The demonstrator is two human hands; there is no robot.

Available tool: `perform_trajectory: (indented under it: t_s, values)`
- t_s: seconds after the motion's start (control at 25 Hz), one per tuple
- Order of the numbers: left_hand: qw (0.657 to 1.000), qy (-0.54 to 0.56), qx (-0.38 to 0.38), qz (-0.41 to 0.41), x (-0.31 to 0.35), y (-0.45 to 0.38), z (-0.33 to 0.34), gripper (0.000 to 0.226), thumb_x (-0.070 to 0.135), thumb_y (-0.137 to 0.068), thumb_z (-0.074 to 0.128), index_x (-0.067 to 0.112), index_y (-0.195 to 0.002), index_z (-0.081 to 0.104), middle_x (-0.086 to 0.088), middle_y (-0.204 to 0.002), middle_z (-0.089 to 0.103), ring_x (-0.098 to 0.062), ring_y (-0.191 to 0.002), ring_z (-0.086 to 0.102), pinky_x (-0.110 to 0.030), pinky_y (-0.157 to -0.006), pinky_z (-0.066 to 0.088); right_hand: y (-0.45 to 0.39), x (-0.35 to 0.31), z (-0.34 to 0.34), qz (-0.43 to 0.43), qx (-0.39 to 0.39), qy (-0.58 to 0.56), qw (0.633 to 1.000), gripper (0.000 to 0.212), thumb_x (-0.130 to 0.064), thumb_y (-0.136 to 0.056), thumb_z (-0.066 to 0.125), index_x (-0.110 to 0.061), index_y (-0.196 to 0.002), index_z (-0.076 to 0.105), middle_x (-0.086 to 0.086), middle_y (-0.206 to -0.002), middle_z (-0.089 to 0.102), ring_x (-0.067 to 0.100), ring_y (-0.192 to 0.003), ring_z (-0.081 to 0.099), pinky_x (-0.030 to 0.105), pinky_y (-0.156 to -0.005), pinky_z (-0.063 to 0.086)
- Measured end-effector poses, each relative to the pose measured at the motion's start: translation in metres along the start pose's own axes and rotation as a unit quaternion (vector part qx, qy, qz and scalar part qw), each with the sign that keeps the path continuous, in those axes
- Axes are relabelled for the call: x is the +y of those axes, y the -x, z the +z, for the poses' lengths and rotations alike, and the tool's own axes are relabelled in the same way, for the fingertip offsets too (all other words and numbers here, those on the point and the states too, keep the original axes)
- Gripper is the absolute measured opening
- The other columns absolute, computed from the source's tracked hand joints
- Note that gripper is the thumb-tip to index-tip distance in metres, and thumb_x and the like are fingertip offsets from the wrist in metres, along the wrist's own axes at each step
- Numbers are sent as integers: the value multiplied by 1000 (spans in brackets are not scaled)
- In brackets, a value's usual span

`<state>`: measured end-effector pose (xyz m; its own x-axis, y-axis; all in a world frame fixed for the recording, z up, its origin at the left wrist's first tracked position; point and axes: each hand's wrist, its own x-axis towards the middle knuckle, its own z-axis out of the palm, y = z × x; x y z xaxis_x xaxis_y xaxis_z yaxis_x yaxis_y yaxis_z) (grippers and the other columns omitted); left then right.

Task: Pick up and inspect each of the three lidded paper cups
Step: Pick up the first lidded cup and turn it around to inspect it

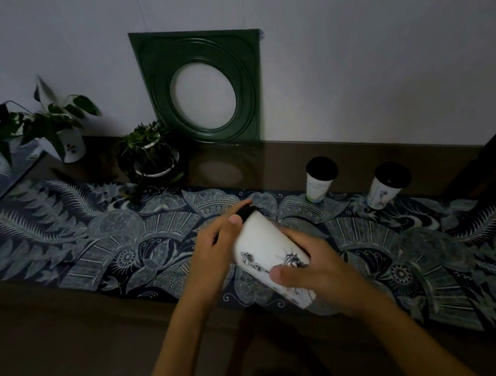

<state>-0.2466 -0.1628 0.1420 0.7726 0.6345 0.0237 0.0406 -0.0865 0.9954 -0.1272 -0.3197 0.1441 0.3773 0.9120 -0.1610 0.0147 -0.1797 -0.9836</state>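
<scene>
Matt paper cup (264, 247), patterned cloth runner (93, 233) under seemingly glossy glass top (268, 161).

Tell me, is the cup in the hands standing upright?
No, the held cup lies tilted between the left hand and right hand.

I'm looking at a dark table (73, 341) with a patterned runner (95, 248), two upright lidded cups (320, 181) (387, 186), two potted plants (53, 130) (149, 155).

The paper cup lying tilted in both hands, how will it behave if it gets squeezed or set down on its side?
The held paper cup has thin-looking paper walls, so a hard squeeze would probably dent it. Its tapered round body would likely roll in a curve if laid sideways. The black lid, gripped by the left hand, may pop off; the right hand supports the base.
</scene>
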Motion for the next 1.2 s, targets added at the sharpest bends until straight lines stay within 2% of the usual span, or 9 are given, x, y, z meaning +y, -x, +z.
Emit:
perform_trajectory:
  t_s: [0.2, 0.32, 0.4, 0.56, 0.72, 0.8, 0.96, 1.12, 1.2]
  values:
    - [1000, 20, 5, 17, 2, -3, -3, 40, 56, -90, 49, 38, -119, 69, 7, -117, 71, -37, -105, 65, -58, -80, 55, 7, -27, -8, -2, 17, 96, 995, 68, -53, -70, 74, -37, -132, 52, -8, -118, 68, 7, -98, 68, 30, -79, 58]
    - [997, 64, 47, -12, 6, -4, 3, 38, 55, -86, 49, 45, -114, 72, 6, -110, 76, -34, -101, 69, -57, -82, 55, 16, -35, 4, -66, 99, 463, 878, 89, -72, -68, 55, -51, -146, 16, -16, -137, 47, 9, -104, 58, 37, -84, 51]
    - [998, 53, 25, -11, 7, -3, 4, 38, 53, -89, 46, 44, -115, 73, 5, -111, 77, -31, -103, 70, -60, -90, 54, 22, -35, 11, -86, 92, 505, 854, 90, -74, -69, 51, -54, -145, 7, -17, -137, 47, 12, -104, 58, 41, -86, 50]
    - [997, 71, 2, 23, 12, 3, 1, 42, 49, -93, 45, 28, -115, 74, -7, -114, 76, -38, -103, 70, -63, -87, 55, 24, -40, 6, -3, 45, 90, 995, 75, -51, -65, 79, -57, -131, 45, -22, -109, 70, 3, -89, 70, 31, -73, 61]
    - [995, 82, 8, 50, 20, 6, 3, 40, 45, -93, 46, 26, -114, 75, -6, -122, 74, -28, -110, 70, -49, -91, 57, 28, -50, 4, 92, -2, -182, 979, 57, -32, -74, 79, -31, -127, 58, 8, -105, 75, 22, -69, 75, 32, -51, 59]
    - [995, 73, 34, 51, 25, 3, 4, 37, 45, -90, 47, 32, -107, 78, -2, -118, 77, -24, -108, 71, -47, -90, 57, 31, -51, 10, 49, 56, 22, 997, 72, -52, -69, 75, -47, -135, 47, -4, -122, 68, 11, -89, 72, 36, -71, 62]
    - [997, 43, 31, 62, 34, 2, 5, 34, 50, -92, 48, 42, -108, 77, 7, -119, 77, -16, -110, 70, -43, -94, 56, 36, -44, 20, -95, 135, 469, 868, 95, -70, -68, 58, -52, -145, 5, -9, -138, 51, 16, -107, 60, 43, -86, 54]
    - [993, 72, -19, 96, 40, 7, 1, 42, 47, -99, 45, 27, -124, 72, -2, -125, 74, -23, -115, 68, -43, -96, 56, 39, -53, 6, -3, 26, 16, 1000, 74, -50, -67, 79, -50, -134, 48, -5, -119, 69, 17, -91, 72, 39, -71, 61]
    - [991, 85, -21, 101, 43, 6, 3, 40, 44, -98, 46, 25, -119, 74, -5, -121, 75, -25, -112, 70, -42, -94, 57, 41, -56, 2, 63, -30, -184, 980, 58, -38, -71, 81, -36, -125, 61, 13, -107, 73, 29, -72, 73, 35, -56, 59]
